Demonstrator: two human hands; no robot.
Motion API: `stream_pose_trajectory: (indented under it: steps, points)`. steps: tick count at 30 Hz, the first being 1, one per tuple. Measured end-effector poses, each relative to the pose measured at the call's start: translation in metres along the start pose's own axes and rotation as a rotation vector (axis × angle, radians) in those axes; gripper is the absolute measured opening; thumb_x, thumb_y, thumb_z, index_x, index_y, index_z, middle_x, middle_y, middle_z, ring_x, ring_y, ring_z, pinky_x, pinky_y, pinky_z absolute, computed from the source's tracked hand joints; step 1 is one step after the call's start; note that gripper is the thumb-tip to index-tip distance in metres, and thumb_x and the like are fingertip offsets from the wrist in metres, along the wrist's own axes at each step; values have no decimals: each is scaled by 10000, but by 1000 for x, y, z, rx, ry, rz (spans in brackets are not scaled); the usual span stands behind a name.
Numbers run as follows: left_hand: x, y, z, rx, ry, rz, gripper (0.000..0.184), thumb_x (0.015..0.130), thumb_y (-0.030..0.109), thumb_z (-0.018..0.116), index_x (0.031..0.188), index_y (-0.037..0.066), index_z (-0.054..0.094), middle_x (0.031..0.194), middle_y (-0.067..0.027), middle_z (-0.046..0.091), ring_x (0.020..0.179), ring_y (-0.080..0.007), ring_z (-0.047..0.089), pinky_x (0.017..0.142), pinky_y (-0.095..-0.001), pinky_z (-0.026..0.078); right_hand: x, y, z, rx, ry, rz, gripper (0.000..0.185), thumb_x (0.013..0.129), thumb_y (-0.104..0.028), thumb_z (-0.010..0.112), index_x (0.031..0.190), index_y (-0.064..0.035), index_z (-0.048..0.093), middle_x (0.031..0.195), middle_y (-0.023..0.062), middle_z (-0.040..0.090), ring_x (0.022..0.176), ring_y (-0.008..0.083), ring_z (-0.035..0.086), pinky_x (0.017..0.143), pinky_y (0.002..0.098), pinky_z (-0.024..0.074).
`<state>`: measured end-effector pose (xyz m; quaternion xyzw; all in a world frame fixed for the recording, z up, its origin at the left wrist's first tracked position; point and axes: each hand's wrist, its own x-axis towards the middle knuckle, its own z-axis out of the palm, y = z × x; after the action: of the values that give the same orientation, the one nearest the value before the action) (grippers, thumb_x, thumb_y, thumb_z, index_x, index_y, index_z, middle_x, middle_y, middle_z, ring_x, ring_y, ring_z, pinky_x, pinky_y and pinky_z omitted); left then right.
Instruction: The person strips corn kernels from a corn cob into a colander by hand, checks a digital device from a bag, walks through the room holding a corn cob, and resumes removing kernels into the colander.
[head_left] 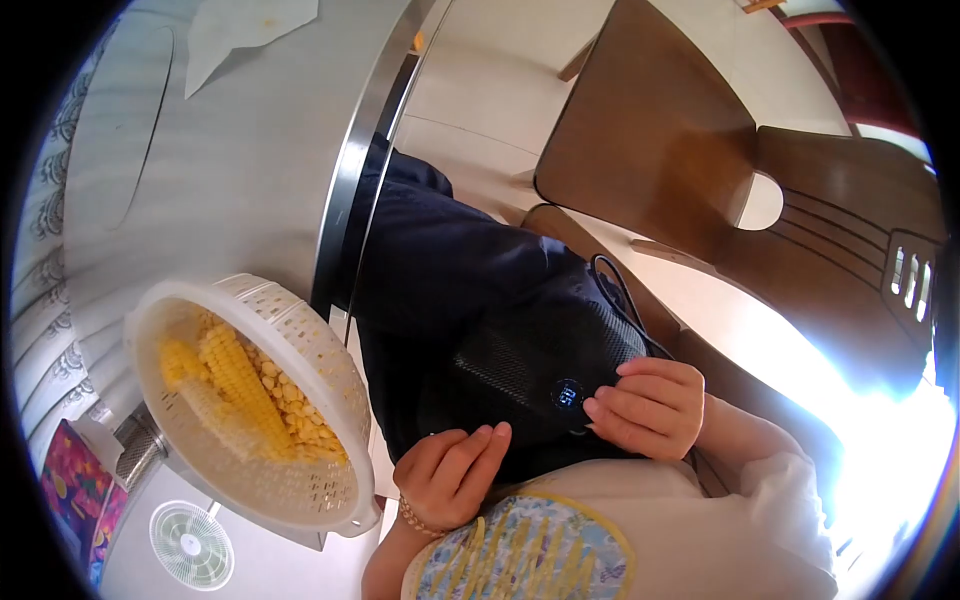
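Observation:
A black mesh pouch (530,350) lies across my lap over dark trousers, with a small lit digital display (567,393) showing through it. My right hand (650,408) is closed at the pouch's right edge, its curled fingertips beside the display. At the pouch's near edge my left hand (455,475), with a bead bracelet at the wrist, has its fingers bent and pressed together on the black material. Both thumbs are hidden. A dark cord (620,290) loops out at the pouch's upper right.
On the steel table (250,150) to the left stands a white basket (345,390) holding corn cobs (240,385) and loose kernels (310,425). A paper sheet (240,35) lies farther along the table. Wooden chairs (650,130) stand at the upper right, and a fan (192,545) shows at lower left.

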<state>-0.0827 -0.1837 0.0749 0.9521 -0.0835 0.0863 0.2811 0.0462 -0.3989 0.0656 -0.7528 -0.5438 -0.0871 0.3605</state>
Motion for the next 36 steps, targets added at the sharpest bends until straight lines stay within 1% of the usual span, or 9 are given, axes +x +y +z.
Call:
stream_pose_trajectory:
  steps: [8,12,15,20,26,29,31,34,36]
  points:
    - [11,-2,3,-57,33,27,50,707,64,680,742,99,683,907,-2,666,757,-160,591,547,-227,469,-3,3,-4,115,-40,-61,77,670,-50,704,693,-26,635,714,40,584,586,132,550,631,262,533]
    - [13,-5,1,-161,-59,109,181,726,61,679,611,115,550,980,1,689,795,-160,599,585,-240,455,-3,2,-8,239,-72,-67,149,587,-62,715,713,-16,652,672,42,572,559,131,527,600,252,534]
    - [12,-6,0,-178,-83,142,227,736,62,674,592,118,507,988,4,693,793,-155,602,581,-236,442,-1,0,-10,238,-93,-54,95,664,-55,707,661,-22,618,733,34,580,610,127,543,638,264,542]
    - [7,-5,1,-183,-79,149,232,742,67,672,597,116,499,982,6,694,787,-147,602,575,-236,448,-1,-1,-9,239,-90,-79,107,661,-60,708,648,-31,606,722,29,572,604,123,535,642,265,543]
    - [7,-6,2,-228,-99,141,226,740,66,685,615,94,499,950,-38,696,846,-163,619,665,-264,515,-1,-1,-11,233,-104,-63,121,660,-75,713,638,-36,600,721,33,572,619,130,545,639,268,545]
    - [11,-7,8,-294,-79,48,182,727,18,673,692,52,497,1001,-118,674,961,-249,622,732,-325,538,0,2,-6,131,-73,-22,132,657,-98,721,650,-35,606,742,41,586,656,157,565,633,280,548]
    - [20,-11,13,-402,-145,-80,209,708,-34,650,815,18,479,1109,-183,618,1075,-342,574,861,-423,495,-5,4,-1,43,-62,90,178,653,-132,735,731,-31,612,808,85,620,753,233,615,640,317,558]
    - [38,-14,15,-431,-246,-177,277,701,-56,628,905,21,457,1205,-197,561,1141,-371,529,970,-477,400,8,10,5,150,-75,356,193,684,-131,722,784,-30,590,871,139,645,807,291,635,682,357,549]
    - [44,-15,18,-452,-297,-206,307,731,-81,584,947,45,407,1197,-206,562,1162,-369,515,1002,-528,334,5,11,6,147,-113,378,230,723,-161,712,819,-26,552,940,169,647,842,314,647,710,388,541]
